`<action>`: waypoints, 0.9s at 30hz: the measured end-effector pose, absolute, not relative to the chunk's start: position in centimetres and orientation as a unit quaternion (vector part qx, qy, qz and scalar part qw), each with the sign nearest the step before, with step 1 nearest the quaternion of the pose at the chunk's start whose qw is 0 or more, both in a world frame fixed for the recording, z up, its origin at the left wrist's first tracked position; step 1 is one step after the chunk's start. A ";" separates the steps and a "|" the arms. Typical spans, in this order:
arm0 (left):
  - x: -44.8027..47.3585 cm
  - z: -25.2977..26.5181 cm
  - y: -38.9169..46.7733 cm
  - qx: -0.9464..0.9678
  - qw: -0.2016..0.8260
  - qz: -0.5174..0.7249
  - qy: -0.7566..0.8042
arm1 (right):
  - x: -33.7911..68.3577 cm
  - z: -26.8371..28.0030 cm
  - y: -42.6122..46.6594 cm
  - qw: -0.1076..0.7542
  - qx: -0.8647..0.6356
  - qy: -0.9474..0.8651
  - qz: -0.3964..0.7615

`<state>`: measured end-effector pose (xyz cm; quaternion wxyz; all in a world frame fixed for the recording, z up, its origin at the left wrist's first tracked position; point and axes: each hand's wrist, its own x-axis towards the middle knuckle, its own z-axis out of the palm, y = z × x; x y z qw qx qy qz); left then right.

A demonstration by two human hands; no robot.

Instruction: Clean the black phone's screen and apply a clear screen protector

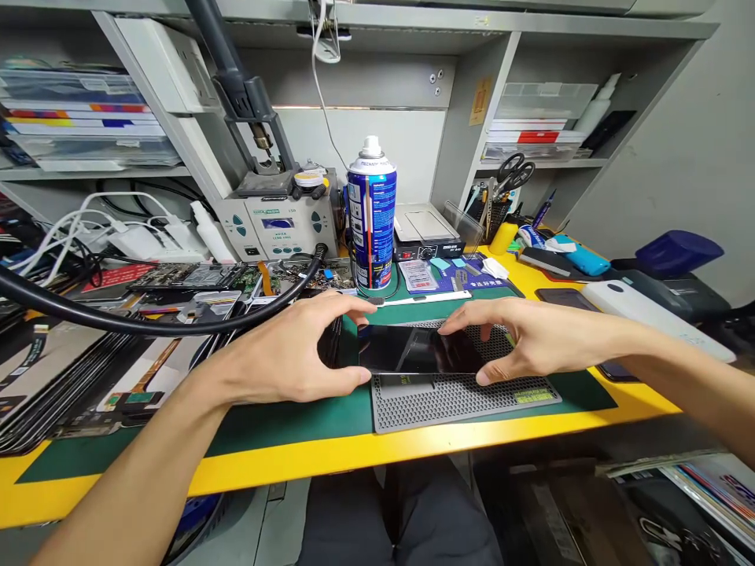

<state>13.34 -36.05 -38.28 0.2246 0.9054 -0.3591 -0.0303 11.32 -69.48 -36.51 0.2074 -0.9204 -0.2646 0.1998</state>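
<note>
A black smartphone (pixel 406 351) with a glossy, reflecting face is held level just above a grey perforated pad (pixel 454 414). My left hand (pixel 295 346) grips its left end, thumb at the near edge and fingers at the far edge. At the right end, my right hand (pixel 519 338) pinches it the same way, with the thumb on the near corner and fingertips on the far side. The phone's underside is hidden from me. Beneath the pad lies a green mat (pixel 283 432).
Behind the phone stand a blue spray can (pixel 371 220) and a soldering station (pixel 277 228). A thick black hose (pixel 177 324) arcs across the left side. Stacked phone parts (pixel 64 385) lie at left. A white brush (pixel 425 298) lies beyond the pad. The yellow table edge (pixel 330 456) is nearest me.
</note>
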 end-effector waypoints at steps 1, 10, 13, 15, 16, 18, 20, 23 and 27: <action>13.2 -38.5 -36.3 0.905 0.215 -0.028 -0.365 | 11.2 -36.6 -69.7 0.202 -0.922 -0.262 0.200; 11.5 -39.8 -38.0 0.889 0.155 -0.021 -0.430 | 10.1 -37.0 -70.5 0.167 -0.932 -0.263 0.184; 11.1 -39.8 -38.1 0.891 0.134 -0.016 -0.434 | 9.9 -37.2 -70.5 0.161 -0.935 -0.260 0.180; 10.9 -39.8 -38.1 0.894 0.122 -0.016 -0.431 | 9.9 -37.4 -70.6 0.167 -0.934 -0.259 0.180; 10.8 -39.9 -38.1 0.896 0.116 -0.015 -0.428 | 9.9 -37.4 -70.7 0.173 -0.933 -0.259 0.181; 10.8 -40.2 -37.9 0.898 0.103 -0.010 -0.427 | 10.0 -37.6 -70.8 0.186 -0.930 -0.260 0.180; 10.8 -40.6 -37.6 0.897 0.092 0.009 -0.433 | 10.1 -37.7 -70.9 0.197 -0.927 -0.263 0.179; 11.0 -41.5 -37.1 0.886 0.077 0.063 -0.453 | 10.0 -38.0 -71.1 0.217 -0.922 -0.269 0.175; 11.3 -42.6 -36.9 0.877 0.061 0.119 -0.462 | 9.7 -38.3 -71.4 0.245 -0.917 -0.270 0.163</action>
